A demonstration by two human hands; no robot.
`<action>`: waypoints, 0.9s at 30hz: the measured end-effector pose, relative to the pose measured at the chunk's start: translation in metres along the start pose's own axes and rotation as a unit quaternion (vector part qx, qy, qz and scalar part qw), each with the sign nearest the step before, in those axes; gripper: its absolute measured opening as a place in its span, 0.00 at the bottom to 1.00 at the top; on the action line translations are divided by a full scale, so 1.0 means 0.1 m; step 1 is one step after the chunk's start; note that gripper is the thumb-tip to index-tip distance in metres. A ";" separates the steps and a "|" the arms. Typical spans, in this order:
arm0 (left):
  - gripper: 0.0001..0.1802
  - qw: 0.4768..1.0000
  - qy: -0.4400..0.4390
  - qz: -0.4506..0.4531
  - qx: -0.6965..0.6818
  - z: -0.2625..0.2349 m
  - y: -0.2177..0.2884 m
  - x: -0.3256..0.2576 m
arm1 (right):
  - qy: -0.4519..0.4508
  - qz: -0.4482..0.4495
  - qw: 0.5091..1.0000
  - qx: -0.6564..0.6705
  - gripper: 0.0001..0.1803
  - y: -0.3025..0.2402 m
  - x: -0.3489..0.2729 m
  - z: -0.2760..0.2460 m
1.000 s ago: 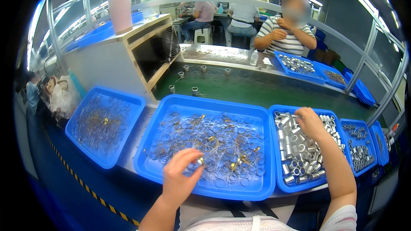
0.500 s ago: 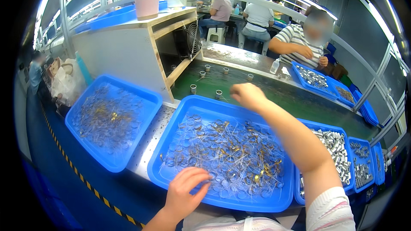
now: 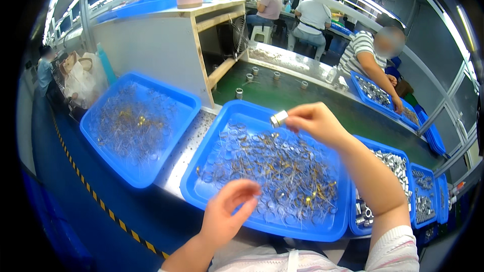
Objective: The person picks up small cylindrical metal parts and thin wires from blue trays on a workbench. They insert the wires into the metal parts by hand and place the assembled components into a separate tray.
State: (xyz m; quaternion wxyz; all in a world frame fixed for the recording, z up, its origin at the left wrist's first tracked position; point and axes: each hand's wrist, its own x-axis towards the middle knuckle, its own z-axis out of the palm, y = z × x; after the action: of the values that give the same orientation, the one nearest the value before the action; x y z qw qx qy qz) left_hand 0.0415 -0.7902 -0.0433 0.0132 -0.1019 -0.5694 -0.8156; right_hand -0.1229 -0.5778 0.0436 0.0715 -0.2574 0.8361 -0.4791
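Observation:
My right hand (image 3: 315,123) pinches a short silver metal sleeve (image 3: 279,118) by one end. It holds the sleeve tilted in the air, over the far rim of the middle blue tray (image 3: 189,184). In that tray lies a tangle of wire pieces with rings and clear discs (image 3: 275,171), some of them brass-coloured. My left hand (image 3: 229,211) hovers at the tray's near edge, fingers curled and thumb apart. Its fingertips are blurred, and nothing shows between them.
Several sleeves (image 3: 239,93) stand upright on the green conveyor belt (image 3: 322,113). On the left, another blue tray (image 3: 138,179) holds similar wire pieces; on the right, one holds silver sleeves (image 3: 390,168). Across the belt, a co-worker's arm (image 3: 380,78) reaches over trays.
My right hand has lifted a sleeve off the belt and drawn it back toward the middle tray. My left hand has risen slightly. The co-worker's arm now stretches to the trays; the view has shifted.

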 end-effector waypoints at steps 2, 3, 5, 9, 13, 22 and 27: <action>0.19 0.998 -0.028 -0.017 -0.058 0.17 0.04 0.07 | -0.013 0.029 0.997 0.066 0.09 -0.17 -0.53 0.07; 0.21 0.995 -0.045 -0.029 -0.089 0.25 0.02 0.11 | 0.013 0.003 0.999 0.033 0.08 -0.19 -0.78 0.13; 0.20 0.990 -0.086 -0.033 -0.105 0.43 0.00 0.10 | 0.035 -0.108 0.989 -0.095 0.08 -0.30 -1.17 0.18; 0.17 0.979 -0.130 -0.092 -0.131 0.69 -0.07 -0.01 | 0.094 -0.174 0.971 -0.133 0.10 -0.28 -1.73 0.25; 0.16 0.987 -0.147 -0.032 -0.058 0.92 -0.11 -0.11 | 0.128 -0.138 0.977 -0.099 0.10 -0.20 -2.14 0.23; 0.25 0.980 -0.174 0.079 0.054 1.20 -0.20 -0.22 | 0.215 -0.123 0.969 0.013 0.10 0.01 -2.53 0.33; 0.18 0.956 -0.204 -0.198 -0.075 1.16 -0.18 -0.23 | 0.232 -0.172 0.956 -0.049 0.12 0.04 -2.57 0.35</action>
State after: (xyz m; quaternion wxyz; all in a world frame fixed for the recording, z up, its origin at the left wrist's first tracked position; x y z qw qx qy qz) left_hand 0.0792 -0.6782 -0.0260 -0.2731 -0.1519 -0.5059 -0.8040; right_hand 0.1090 -0.4748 -0.0114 -0.2203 -0.2825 0.7952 -0.4892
